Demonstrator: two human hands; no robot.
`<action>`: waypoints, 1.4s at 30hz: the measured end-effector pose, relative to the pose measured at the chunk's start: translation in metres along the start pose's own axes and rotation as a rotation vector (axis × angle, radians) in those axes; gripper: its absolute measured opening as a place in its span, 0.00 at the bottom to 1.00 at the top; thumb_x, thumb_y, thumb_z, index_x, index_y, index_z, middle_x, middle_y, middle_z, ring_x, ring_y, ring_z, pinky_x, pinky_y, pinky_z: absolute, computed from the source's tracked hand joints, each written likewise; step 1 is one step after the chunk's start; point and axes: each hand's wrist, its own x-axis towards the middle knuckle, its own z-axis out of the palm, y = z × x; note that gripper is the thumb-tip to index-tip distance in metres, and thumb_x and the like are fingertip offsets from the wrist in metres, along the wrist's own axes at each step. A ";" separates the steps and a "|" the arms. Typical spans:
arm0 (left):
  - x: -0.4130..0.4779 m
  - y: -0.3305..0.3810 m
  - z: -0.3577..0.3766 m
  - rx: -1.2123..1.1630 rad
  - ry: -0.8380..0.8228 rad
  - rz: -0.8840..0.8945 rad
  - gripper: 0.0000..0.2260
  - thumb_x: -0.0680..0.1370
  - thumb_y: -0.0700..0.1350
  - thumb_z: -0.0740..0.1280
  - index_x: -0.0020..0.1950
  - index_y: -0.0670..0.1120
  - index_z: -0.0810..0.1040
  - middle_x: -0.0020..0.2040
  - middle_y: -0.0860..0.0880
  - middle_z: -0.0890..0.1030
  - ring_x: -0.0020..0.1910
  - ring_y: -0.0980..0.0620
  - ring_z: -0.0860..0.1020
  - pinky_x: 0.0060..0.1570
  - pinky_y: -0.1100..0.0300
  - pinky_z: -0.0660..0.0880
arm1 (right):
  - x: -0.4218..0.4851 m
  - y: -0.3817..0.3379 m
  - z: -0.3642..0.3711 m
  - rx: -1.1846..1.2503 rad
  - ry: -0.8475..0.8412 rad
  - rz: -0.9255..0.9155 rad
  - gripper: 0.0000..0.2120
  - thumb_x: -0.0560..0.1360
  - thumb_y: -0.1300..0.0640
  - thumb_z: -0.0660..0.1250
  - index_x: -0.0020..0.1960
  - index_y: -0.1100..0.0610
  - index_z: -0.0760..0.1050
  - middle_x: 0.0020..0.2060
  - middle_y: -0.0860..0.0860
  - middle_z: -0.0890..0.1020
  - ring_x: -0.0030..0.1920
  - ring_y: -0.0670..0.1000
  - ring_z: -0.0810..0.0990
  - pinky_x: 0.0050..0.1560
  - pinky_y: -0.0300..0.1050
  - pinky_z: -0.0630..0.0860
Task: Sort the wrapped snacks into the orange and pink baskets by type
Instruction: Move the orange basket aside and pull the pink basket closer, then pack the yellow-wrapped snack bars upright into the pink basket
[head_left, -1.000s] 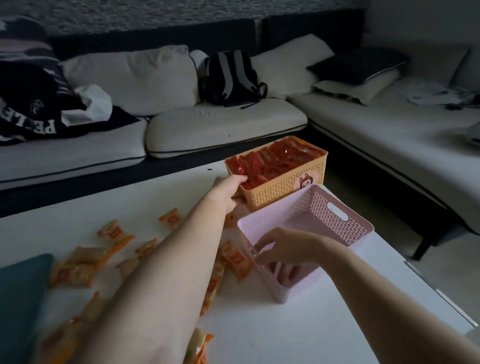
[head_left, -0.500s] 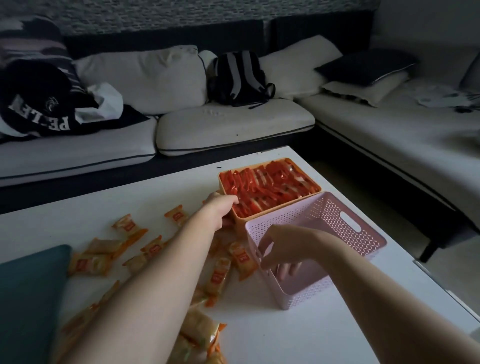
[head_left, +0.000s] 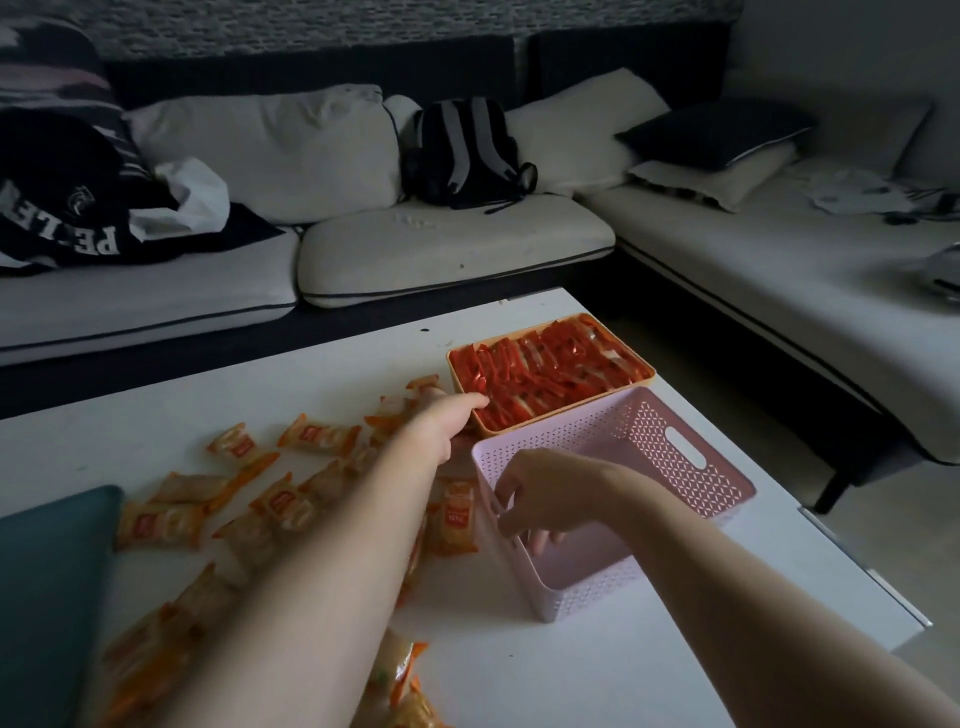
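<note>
Roughly halfway: red snacks (head_left: 545, 369) fill orange basket (head_left: 566, 411); right hand (head_left: 545, 499) grips empty pink basket (head_left: 649, 447); loose snacks (head_left: 283, 501) unsorted; left hand (head_left: 447, 423) fingers hidden.

I see my left hand (head_left: 445, 422) gripping a near corner of the orange basket (head_left: 498, 430), full of red snacks (head_left: 545, 369); my right hand (head_left: 548, 493) hooks over the pink basket (head_left: 649, 447); orange-wrapped snacks (head_left: 280, 504) litter the white table (head_left: 519, 670).

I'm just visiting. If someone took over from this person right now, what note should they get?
Left hand at the near corner of the orange basket; grip unclear.
Right hand grips the left wall of the pink basket.
Done: red snacks fill the orange basket.
To do: the pink basket looks empty; the orange-wrapped snacks scattered on the table go in it.
</note>
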 end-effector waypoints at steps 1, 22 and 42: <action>0.001 -0.001 -0.005 0.010 0.008 0.011 0.08 0.78 0.42 0.73 0.51 0.41 0.76 0.46 0.48 0.80 0.44 0.51 0.79 0.45 0.59 0.76 | 0.001 -0.003 0.000 -0.021 0.015 -0.003 0.12 0.77 0.58 0.69 0.57 0.62 0.83 0.43 0.54 0.88 0.40 0.50 0.88 0.39 0.40 0.83; -0.239 -0.147 -0.199 1.116 -0.001 0.422 0.09 0.76 0.57 0.68 0.52 0.55 0.74 0.53 0.55 0.75 0.53 0.52 0.77 0.47 0.56 0.72 | -0.005 -0.108 0.175 -0.485 0.118 0.129 0.44 0.71 0.31 0.64 0.79 0.53 0.57 0.74 0.58 0.65 0.72 0.64 0.67 0.65 0.61 0.72; -0.238 -0.155 -0.252 0.746 0.203 0.238 0.15 0.82 0.52 0.60 0.65 0.46 0.71 0.65 0.45 0.76 0.60 0.44 0.75 0.60 0.49 0.73 | -0.057 -0.097 0.162 -0.676 -0.021 -0.196 0.35 0.72 0.51 0.73 0.74 0.43 0.59 0.65 0.53 0.66 0.58 0.53 0.71 0.56 0.46 0.72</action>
